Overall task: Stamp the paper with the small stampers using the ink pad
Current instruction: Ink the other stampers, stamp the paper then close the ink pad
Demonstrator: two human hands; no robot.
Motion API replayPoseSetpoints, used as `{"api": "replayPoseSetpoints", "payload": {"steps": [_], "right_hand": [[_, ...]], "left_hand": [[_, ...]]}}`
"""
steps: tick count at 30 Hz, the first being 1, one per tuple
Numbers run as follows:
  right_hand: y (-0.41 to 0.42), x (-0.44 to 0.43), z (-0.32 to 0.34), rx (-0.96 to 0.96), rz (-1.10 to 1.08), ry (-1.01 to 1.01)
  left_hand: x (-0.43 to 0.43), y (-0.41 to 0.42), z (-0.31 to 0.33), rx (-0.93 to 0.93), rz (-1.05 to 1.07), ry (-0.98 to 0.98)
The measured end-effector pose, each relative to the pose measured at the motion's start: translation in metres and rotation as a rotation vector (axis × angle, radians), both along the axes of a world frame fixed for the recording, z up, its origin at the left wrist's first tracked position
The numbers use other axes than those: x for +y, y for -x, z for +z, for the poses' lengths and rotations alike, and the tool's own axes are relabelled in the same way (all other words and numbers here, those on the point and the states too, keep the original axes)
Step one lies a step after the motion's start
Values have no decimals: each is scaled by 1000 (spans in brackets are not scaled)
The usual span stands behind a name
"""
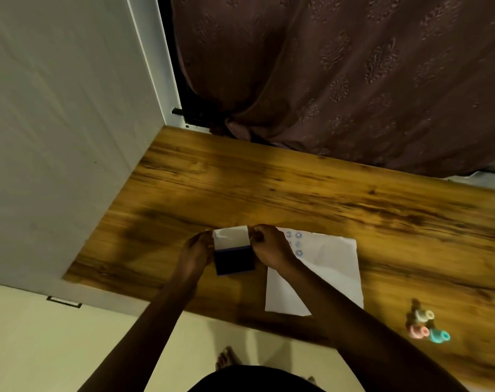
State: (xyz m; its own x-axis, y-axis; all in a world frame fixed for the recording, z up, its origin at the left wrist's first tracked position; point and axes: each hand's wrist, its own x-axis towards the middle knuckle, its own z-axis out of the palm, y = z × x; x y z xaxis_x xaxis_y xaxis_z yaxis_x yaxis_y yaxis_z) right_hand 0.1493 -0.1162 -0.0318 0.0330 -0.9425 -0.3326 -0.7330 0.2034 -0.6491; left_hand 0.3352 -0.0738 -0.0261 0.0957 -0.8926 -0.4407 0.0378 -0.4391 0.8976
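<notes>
Gripping the pad's (234,260) lid (231,236) w/ both hands, L (195,250) & R (270,246); paper (325,267) just right, stampers (426,325) near-right.

My left hand (194,250) and right hand (271,247) hold the ink pad (234,263) between them, each at one side of its raised pale lid (231,236). The dark pad surface faces up at me. It sits on the wooden worktop (269,188), just left of the white paper (331,267), which bears a few small round stamp marks (298,244) near its far left corner. The small stampers (426,326) lie clustered well to the right, near the front edge.
</notes>
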Motion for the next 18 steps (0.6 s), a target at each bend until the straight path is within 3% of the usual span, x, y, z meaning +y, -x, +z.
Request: {"api": "replayPoseSetpoints", "payload": {"steps": [14,18], "right_hand": [[11,21,2,-152,-17,5],[16,29,0,-168,-35,53]], "left_hand": [[20,-1,-5,136,130,12],[32,-1,-10,91,133,31]]}}
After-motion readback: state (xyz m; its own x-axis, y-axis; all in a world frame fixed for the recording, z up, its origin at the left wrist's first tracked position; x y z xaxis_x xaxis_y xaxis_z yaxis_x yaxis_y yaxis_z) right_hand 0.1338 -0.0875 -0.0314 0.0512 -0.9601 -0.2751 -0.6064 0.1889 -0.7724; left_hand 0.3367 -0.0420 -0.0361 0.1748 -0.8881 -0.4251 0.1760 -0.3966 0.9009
